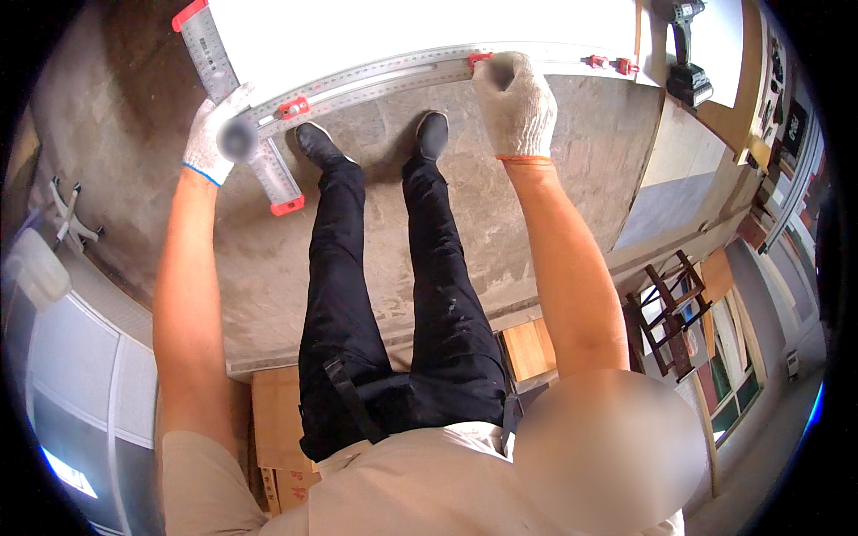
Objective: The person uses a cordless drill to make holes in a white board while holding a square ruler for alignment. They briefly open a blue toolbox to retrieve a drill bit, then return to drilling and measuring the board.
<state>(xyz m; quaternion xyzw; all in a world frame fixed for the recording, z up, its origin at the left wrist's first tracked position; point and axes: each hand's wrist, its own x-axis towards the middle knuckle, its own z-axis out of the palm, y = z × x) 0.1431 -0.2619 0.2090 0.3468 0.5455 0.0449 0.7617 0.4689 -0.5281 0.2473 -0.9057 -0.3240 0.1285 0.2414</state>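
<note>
A long T-shaped ruler (384, 82) lies along the near edge of a white board (402, 22), bowed by the lens. My left hand (206, 141), in a white knit glove, is closed around the joint where the ruler meets its red-capped crosspiece (207, 55). A blurred patch covers part of that glove. Farther right along the ruler, my gloved right hand (523, 112) has its fingers curled at a red slider, with the fingertips partly blurred. One red slider (293, 108) sits beside my left hand; other red sliders (597, 62) are at the ruler's right end.
A cordless drill (686, 54) rests at the far right, on a white surface. My dark shoes (432, 134) stand on the concrete floor (259, 232) below the board. Dark wooden stools (666, 313) are at the right, and cardboard boxes (279, 420) are behind my legs.
</note>
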